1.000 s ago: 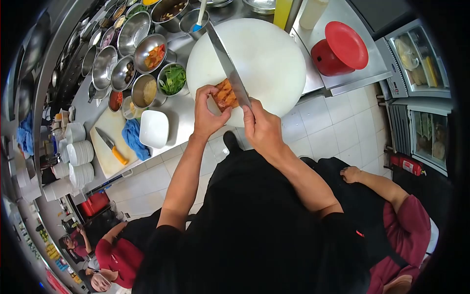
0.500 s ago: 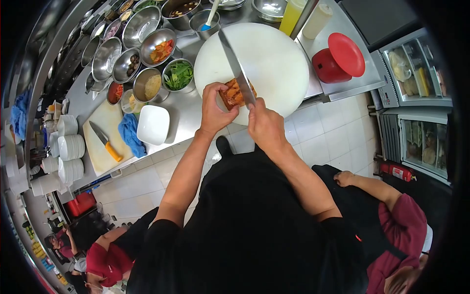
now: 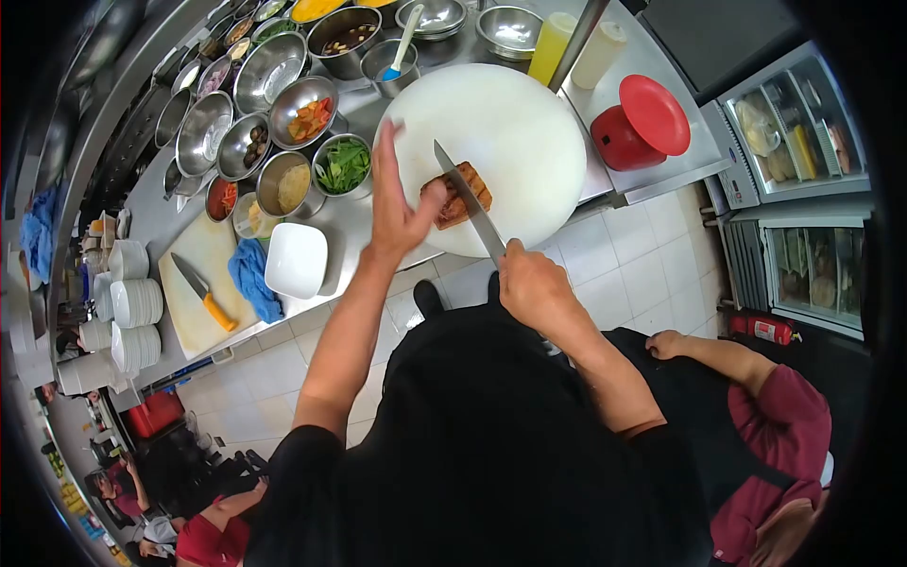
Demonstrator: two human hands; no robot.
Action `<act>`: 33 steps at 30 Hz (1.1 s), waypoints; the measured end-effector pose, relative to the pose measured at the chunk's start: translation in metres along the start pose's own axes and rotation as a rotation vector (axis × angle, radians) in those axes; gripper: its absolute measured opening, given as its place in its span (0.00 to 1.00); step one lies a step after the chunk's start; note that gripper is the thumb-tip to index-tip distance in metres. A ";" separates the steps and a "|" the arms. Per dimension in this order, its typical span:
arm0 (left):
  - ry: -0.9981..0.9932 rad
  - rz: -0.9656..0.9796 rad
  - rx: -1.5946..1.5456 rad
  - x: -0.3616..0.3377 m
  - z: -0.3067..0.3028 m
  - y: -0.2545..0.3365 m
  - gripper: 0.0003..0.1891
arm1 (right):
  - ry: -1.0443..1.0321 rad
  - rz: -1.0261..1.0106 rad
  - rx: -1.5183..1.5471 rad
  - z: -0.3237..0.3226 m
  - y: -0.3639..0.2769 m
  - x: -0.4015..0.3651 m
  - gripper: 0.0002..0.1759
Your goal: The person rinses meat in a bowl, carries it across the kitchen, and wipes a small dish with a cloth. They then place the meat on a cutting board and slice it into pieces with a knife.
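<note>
Food in one browned, orange-red, squarish piece (image 3: 478,187) lies on the round, thick white cutting board (image 3: 520,123), near the board's edge closest to the person. Across its top, slantwise, runs a long knife with a straight steel blade (image 3: 470,200), its tip reaching past the far side of the piece. The right hand (image 3: 537,286) is closed around the knife's handle. The left hand (image 3: 395,213) is spread wide and grips nothing, its fingers stretched upward and blurred; the thumb overlaps the left side of the food, and whether it touches cannot be told.

Left of the board, on the stainless-steel table (image 3: 357,227), stand a metal pot of green cut leaves (image 3: 342,168) and a glossy white square bowl (image 3: 296,260). Beside that bowl lies a crumpled blue cloth (image 3: 253,276), then a yellow-handled knife (image 3: 204,291) on a cream rectangular board (image 3: 194,326). Well to the right sits a red round container (image 3: 624,142).
</note>
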State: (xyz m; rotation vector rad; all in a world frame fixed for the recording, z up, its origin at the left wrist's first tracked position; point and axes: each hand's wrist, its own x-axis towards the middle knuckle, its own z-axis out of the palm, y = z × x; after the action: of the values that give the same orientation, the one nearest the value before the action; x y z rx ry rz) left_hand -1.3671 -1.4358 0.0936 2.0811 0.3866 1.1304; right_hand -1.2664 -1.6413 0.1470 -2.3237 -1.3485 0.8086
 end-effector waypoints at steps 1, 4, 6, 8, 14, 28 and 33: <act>-0.020 0.037 -0.016 0.031 -0.004 0.017 0.42 | -0.012 0.011 -0.005 -0.003 -0.002 0.000 0.06; -0.119 0.214 0.131 0.104 0.006 0.051 0.39 | -0.041 0.032 -0.008 -0.007 -0.007 0.003 0.07; -0.297 0.239 0.166 0.113 0.040 0.040 0.39 | -0.059 0.051 -0.006 -0.010 -0.007 0.004 0.07; -0.640 0.122 0.334 0.066 0.084 -0.021 0.42 | -0.076 0.053 -0.015 -0.010 -0.008 0.005 0.09; -0.482 0.178 0.159 0.096 0.063 0.013 0.42 | -0.147 0.098 0.016 -0.007 -0.005 0.007 0.11; 0.014 -0.191 -0.176 0.058 0.014 -0.014 0.24 | -0.102 0.070 -0.022 0.002 -0.005 0.006 0.11; -0.140 -0.202 0.045 -0.024 -0.008 -0.019 0.21 | 0.124 -0.023 0.026 0.012 -0.001 -0.007 0.07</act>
State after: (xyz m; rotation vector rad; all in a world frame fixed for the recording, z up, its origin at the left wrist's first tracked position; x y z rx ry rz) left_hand -1.3862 -1.4327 0.0683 2.0926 0.5452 0.8590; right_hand -1.2779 -1.6471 0.1403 -2.2935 -1.3012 0.6593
